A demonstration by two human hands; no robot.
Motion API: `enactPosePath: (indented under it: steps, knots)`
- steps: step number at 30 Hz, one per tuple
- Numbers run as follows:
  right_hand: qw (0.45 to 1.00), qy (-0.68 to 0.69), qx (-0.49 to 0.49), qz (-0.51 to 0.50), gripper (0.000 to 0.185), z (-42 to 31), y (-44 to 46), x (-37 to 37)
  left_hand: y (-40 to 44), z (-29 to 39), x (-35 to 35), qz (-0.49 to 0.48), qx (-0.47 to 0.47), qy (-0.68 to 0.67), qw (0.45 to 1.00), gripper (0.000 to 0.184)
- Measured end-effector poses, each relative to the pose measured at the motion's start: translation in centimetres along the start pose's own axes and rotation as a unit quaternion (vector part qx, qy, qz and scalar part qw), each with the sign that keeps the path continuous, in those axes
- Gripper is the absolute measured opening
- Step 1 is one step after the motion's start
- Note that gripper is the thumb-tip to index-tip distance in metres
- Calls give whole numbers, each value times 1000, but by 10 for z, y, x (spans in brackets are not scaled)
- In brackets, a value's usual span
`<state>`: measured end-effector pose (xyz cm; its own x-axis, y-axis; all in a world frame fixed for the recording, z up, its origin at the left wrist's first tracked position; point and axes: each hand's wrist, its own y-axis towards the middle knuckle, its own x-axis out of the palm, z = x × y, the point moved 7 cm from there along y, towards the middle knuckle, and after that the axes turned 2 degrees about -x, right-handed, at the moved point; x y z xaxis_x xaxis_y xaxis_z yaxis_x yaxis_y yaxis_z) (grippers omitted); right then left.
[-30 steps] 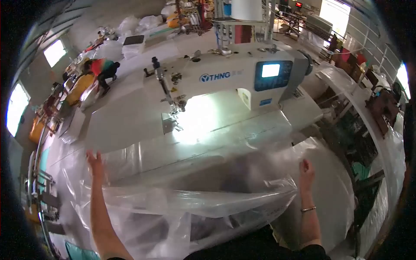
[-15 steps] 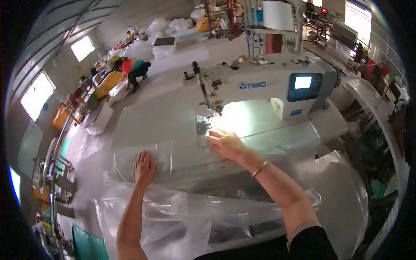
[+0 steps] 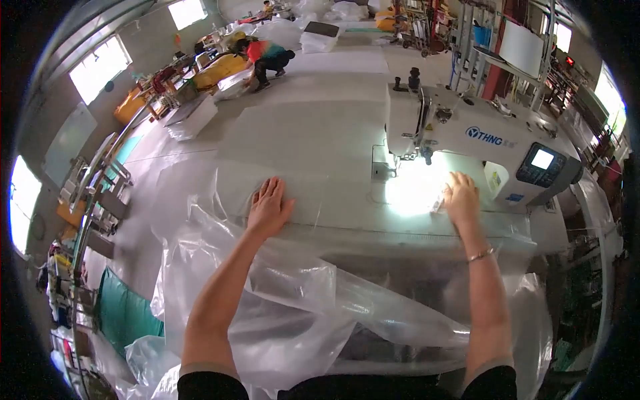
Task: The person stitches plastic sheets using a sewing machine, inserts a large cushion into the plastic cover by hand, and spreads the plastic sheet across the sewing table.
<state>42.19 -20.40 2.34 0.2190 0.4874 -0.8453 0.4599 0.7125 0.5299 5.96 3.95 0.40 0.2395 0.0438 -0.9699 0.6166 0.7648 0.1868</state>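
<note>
Clear plastic sheeting [image 3: 293,280] spreads over the front of the sewing table and hangs down toward my body. My left hand [image 3: 269,208] lies flat on the plastic, fingers spread, left of the sewing machine [image 3: 467,127]. To the right of the lit needle area, my right hand [image 3: 461,197] rests with bent fingers on the plastic. Its fingers are pressed together at the edge of the glare, and what they hold, if anything, is too small to name. The metal needle plate [image 3: 383,171] lies between my hands, under the machine head.
A person [image 3: 265,59] in a red and green top crouches at the back left. Stacked white sheets [image 3: 192,119] stand on the floor. A metal rail [image 3: 100,217] runs along the left, near a green cloth [image 3: 127,312]. A thread stand [image 3: 493,59] rises behind the machine.
My view has turned left. My right hand has moved from beside the needle plate to the right of the needle area. My left hand stays flat on the plastic.
</note>
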Motion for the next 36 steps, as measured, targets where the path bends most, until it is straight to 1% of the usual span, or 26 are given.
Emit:
enactPosePath:
  steps: [2, 6, 8, 9, 11, 12, 13, 15, 17, 18, 19, 21, 22, 23, 24, 25, 26, 28, 29, 31, 33, 34, 35, 36]
  knots:
    - [999, 7, 16, -27, 39, 15, 10, 13, 6, -2, 2, 17, 11, -17, 1000, 62]
    - [998, 52, 23, -13, 39, 19, 16, 24, 22, -5, 3, 19, 13, -17, 1000, 62]
    - [988, 33, -145, -30, 34, -13, 4, 26, 24, -7, 4, 21, 19, -34, 999, 60]
    - [987, 38, -151, -29, 34, -24, -4, 18, 24, -8, 2, 24, 12, -31, 999, 60]
    - [979, 131, -143, -65, 31, -39, -17, -1, 23, -5, -2, 39, 44, -62, 996, 59]
    - [987, 96, -103, -80, 32, -34, -15, -6, 23, -6, -3, 44, 41, -61, 996, 59]
    - [987, 98, -106, -77, 32, -30, -13, -3, 24, -5, -1, 28, 46, -65, 996, 59]
    - [994, 70, -79, 16, 32, -12, -8, -1, 29, -7, 5, 16, 56, -67, 996, 59]
    - [996, 56, -59, 36, 32, -8, -1, 9, 34, -9, 9, 32, 32, -65, 997, 58]
    - [997, 43, -44, 50, 32, -2, 2, 8, 36, -8, 8, 32, 39, -66, 997, 58]
    - [997, 40, -39, 51, 32, 1, 2, 11, 37, -10, 10, 12, 43, -58, 997, 57]
    - [997, 56, -58, 20, 32, -18, 1, 7, 40, -7, 3, -8, 56, -52, 997, 57]
    - [989, 69, -79, -99, 31, -40, -4, -7, 42, -3, 2, -82, 34, -38, 995, 58]
    - [968, 85, -93, -218, 32, -57, -16, -22, 44, 3, 7, -157, 15, -21, 987, 60]
    - [979, 108, -105, -139, 30, -52, -22, -19, 46, 11, 16, -164, 35, -21, 986, 60]
    - [984, 125, -116, -56, 28, -43, -28, -9, 42, 25, 22, -137, 74, -48, 987, 62]
    - [988, 86, -111, -64, 31, -33, -27, 7, 39, 41, 27, -108, 116, -78, 984, 65]
    - [994, 67, -81, -19, 36, -11, -17, 15, 25, 72, 48, -146, 180, -107, 967, 69]
    - [994, 87, -60, 35, 40, -5, -15, 7, 13, 91, 44, -147, 199, -107, 963, 69]
    - [994, 88, -46, 46, 43, 3, -10, -10, -5, 111, 18, -123, 134, -23, 983, 70]
    - [989, 144, 3, -13, 43, 5, -6, -16, 4, 105, 18, -135, 137, -31, 981, 69]
    - [985, 169, 12, -6, 44, 6, -9, -25, 7, 97, 20, -151, 130, -43, 979, 69]
    - [981, 193, -1, 1, 40, 2, -11, -47, 9, 93, 16, -153, 133, -66, 977, 72]
    - [981, 194, 2, 0, 40, 6, -14, -46, 9, 95, 20, -155, 135, -64, 976, 72]
